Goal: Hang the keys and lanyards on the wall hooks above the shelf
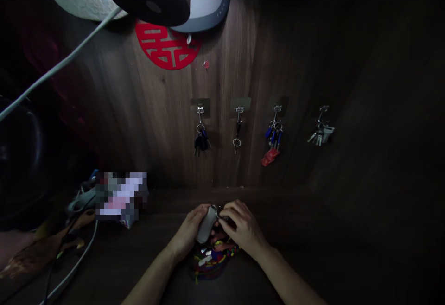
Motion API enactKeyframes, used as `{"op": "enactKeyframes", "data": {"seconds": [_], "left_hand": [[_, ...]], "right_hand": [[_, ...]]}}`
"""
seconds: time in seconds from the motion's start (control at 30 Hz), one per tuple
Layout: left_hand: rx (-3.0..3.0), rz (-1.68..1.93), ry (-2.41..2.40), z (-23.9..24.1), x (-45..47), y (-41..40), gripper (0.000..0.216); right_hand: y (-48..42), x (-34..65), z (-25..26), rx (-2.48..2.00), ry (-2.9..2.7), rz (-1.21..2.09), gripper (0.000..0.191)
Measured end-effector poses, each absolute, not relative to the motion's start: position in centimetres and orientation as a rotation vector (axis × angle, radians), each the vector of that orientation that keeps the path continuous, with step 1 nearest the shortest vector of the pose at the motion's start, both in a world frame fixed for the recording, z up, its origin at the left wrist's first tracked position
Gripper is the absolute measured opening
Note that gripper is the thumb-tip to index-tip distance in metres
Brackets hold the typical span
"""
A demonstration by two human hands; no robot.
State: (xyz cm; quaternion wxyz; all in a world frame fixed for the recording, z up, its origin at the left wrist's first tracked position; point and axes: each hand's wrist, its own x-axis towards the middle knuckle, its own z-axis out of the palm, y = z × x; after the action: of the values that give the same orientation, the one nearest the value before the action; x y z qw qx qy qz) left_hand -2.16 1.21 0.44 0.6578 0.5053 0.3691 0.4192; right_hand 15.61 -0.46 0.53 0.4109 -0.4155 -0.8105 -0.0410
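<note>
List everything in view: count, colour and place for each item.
wood panel: one, dark brown, behind everything
red emblem: one, red, on the panel
rounded device: one, white and grey, top
wall hooks: four, metal, in a row on the panel
key bunches: three, mixed colours, on three hooks
grey cables: two, grey, left side
blurred item: one, colour unclear, left of the hands
silver fob: one, silver, between the hands
colourful cord: one bundle, multicoloured, under the hands
left hand: one, bare, on the fob
right hand: one, bare, on the fob
</note>
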Motion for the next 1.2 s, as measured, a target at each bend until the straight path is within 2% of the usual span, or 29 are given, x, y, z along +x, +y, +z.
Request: {"op": "enactKeyframes", "data": {"seconds": [0.2, 0.37, 0.57, 0.77, 0.9, 1.2], "left_hand": [[1.112, 0.903, 0.802, 0.7, -2.1, 1.1, 0.044], [1.128, 0.899, 0.802, 1.1, -2.3, 1.0, 0.046], [1.211, 0.852, 0.795, 1.3, -2.2, 0.8, 0.047], [1.401, 0.845, 0.828, 1.6, -2.2, 0.5, 0.039], [1.511, 0.896, 0.834, 2.0, -2.1, 0.4, 0.035], [1.414, 0.987, 0.819, 1.6, -1.7, 0.5, 0.03]], "right_hand": [[-0.5, 15.4, 0.8, -1.018, -1.988, -0.062, 0.01], [-0.5, 15.4, 1.3, -1.048, -1.758, 0.247, 0.011], [-0.2, 15.8, 1.5, -1.126, -1.522, 0.597, 0.023], [-0.3, 15.7, 1.8, -1.107, -1.379, 0.849, 0.028], [-0.4, 15.6, 2.1, -1.129, -1.366, 0.877, 0.032], [0.0, 15.2, 1.3, -1.123, -1.457, 0.847, 0.025]]}}
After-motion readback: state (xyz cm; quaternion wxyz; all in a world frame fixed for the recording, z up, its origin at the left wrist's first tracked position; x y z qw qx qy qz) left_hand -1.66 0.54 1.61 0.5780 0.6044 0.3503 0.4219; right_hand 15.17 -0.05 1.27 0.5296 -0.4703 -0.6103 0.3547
